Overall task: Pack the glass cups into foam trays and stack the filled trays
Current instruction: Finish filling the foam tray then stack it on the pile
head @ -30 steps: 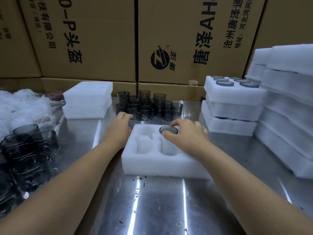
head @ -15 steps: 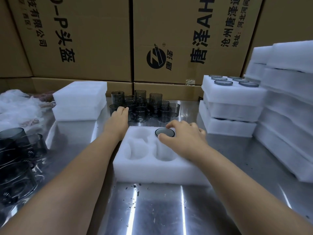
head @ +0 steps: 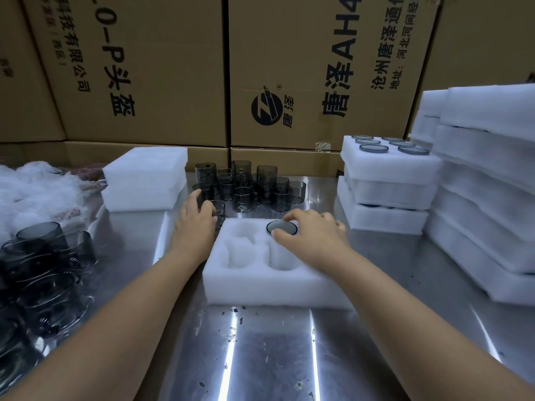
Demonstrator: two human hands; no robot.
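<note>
A white foam tray [head: 260,287] lies on the steel table in front of me. One grey glass cup [head: 281,227] sits in its far pocket, only the rim showing. My right hand [head: 314,241] holds that rim between thumb and fingertips. The pockets to the left of and in front of it are empty; my hand hides those further right. Behind the tray stands a cluster of loose glass cups [head: 260,183]. My left hand [head: 197,224] reaches into its near left corner, fingers and thumb curled round a cup [head: 219,208].
Filled foam trays [head: 388,172] are stacked at the right, the top one showing several cup rims, with taller foam stacks [head: 486,180] beyond. Foam blocks [head: 144,180] sit at the back left. More cups [head: 49,256] and white wrapping [head: 31,189] crowd the left. Cardboard boxes [head: 289,68] wall the back.
My left hand has moved forward from the tray's far left corner into the cup cluster and closed round a cup. My right hand stays on the seated cup's rim.
</note>
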